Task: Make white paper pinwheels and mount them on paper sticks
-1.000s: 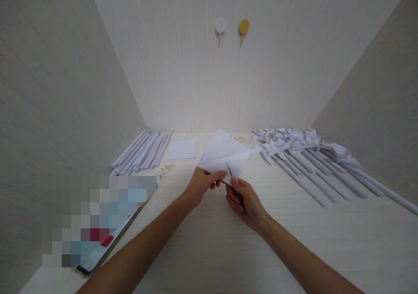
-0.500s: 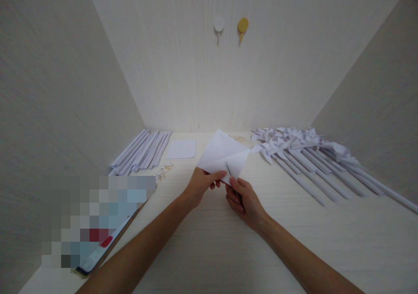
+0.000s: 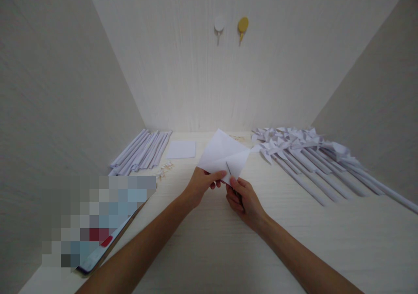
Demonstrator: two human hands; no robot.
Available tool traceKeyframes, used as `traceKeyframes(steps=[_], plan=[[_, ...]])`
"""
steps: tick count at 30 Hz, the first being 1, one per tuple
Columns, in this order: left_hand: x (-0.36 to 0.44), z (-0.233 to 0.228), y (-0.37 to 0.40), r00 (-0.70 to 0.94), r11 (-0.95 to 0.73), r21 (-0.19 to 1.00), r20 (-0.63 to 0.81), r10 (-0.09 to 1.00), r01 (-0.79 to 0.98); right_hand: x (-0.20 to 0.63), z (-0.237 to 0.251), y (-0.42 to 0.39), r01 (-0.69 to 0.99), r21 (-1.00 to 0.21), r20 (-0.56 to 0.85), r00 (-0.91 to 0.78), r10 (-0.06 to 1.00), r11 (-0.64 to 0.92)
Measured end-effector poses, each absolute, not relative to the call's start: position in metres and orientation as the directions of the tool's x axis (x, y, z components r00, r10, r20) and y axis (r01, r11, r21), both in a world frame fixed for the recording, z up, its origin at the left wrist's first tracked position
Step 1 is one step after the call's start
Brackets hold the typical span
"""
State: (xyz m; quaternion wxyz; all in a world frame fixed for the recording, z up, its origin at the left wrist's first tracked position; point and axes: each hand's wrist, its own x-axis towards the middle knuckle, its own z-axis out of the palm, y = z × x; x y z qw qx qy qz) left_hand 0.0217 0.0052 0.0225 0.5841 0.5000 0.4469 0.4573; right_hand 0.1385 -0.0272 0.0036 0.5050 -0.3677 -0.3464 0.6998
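Observation:
A square sheet of white paper [image 3: 222,148] with crease lines is held up, one corner pointing away from me. My left hand [image 3: 204,183] pinches its lower left edge, thumb on top and fingers beneath. In my right hand [image 3: 244,200] is a pair of scissors [image 3: 228,168], its dark thin blade lying over the paper near the lower right corner. The right fingers wrap round the handles, which they mostly hide. My right thumb sits close to the paper's lower edge.
Rolled paper sticks [image 3: 143,152] lie at the left, beside a stack of square paper [image 3: 181,149]. Small cotton-tipped sticks [image 3: 165,170] are scattered near it. Paper pinwheels [image 3: 294,148] on sticks pile up at right. A partly blurred phone-like device [image 3: 107,241] stands front left. Two hooks [image 3: 243,25] are on the wall.

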Motion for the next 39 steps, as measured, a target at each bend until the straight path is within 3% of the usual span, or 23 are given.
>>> traceKeyframes(steps=[39], plan=[[0.0223, 0.0232, 0.0045, 0.169, 0.095, 0.99, -0.077, 0.983, -0.103, 0.1393, 0.0021, -0.0276, -0.44, -0.862, -0.166, -0.223, 0.961, -0.251]])
